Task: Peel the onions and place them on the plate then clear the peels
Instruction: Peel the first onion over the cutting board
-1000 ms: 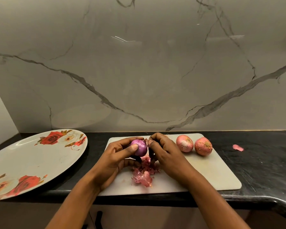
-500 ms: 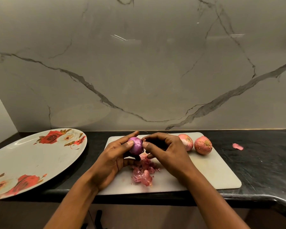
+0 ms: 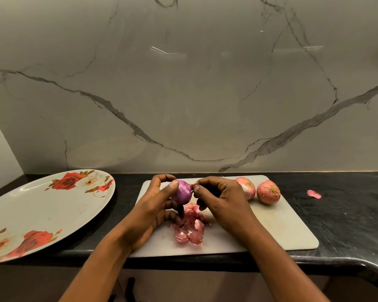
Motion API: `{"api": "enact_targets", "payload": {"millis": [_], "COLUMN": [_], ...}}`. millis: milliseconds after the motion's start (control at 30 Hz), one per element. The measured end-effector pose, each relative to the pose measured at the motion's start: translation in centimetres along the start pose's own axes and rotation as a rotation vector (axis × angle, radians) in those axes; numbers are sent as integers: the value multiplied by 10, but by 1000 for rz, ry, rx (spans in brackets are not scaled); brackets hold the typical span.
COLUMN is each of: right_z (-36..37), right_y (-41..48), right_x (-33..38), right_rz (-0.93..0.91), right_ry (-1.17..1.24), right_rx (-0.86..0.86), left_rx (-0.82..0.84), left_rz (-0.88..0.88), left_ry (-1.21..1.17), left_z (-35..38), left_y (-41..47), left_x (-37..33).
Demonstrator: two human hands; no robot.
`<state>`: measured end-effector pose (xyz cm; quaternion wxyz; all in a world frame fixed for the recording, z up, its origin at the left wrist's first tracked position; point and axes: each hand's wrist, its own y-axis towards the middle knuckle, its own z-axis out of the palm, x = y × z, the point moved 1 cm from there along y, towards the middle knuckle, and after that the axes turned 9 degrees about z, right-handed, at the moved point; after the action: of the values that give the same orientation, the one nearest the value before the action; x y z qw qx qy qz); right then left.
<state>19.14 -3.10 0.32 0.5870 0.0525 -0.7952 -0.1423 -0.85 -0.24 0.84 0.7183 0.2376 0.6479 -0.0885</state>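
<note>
My left hand grips a shiny purple peeled onion above the white cutting board. My right hand pinches a thin strip of skin at the onion's right end. A dark object shows below the onion between my hands; I cannot tell what it is. A heap of pink peels lies on the board under my hands. Two unpeeled onions rest at the board's back right. The big floral plate lies to the left with nothing on it.
A loose pink peel scrap lies on the black counter to the right of the board. The marble wall rises just behind. The counter's front edge curves at the near right.
My left hand has turned the onion and lifted it slightly. My right hand's fingers shifted from beside the onion to pinching skin at its right end.
</note>
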Motion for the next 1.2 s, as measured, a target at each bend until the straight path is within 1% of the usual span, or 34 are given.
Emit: {"api": "enact_targets", "payload": {"millis": [100, 233, 333, 467, 600, 733, 867, 967, 1200], "right_z": [0, 1, 2, 1, 1, -1, -1, 0, 0], "right_y": [0, 0, 0, 1, 2, 2, -3, -6, -7], "right_x": [0, 1, 1, -1, 0, 1, 4, 6, 6], "right_rz": [1, 2, 7, 26, 51, 79, 51, 35, -17], "right_ry": [2, -4, -33, -44, 21, 117, 100, 99, -5], "right_rx": [-8, 11, 19, 1, -26, -67, -32, 15, 66], "left_rx": [22, 5, -25, -86, -81, -45, -39, -49, -77], "left_rz": [5, 23, -9, -68, -107, -98, -71, -61, -81], "left_ry": [60, 56, 13, -103, -122, -123, -164, -129, -85], "left_z": [-1, 3, 3, 0, 2, 0, -2, -2, -2], "left_y": [-1, -3, -2, -2, -3, -4, -5, -4, -2], "left_x": [1, -4, -4, -2, -5, -6, -6, -4, 0]}}
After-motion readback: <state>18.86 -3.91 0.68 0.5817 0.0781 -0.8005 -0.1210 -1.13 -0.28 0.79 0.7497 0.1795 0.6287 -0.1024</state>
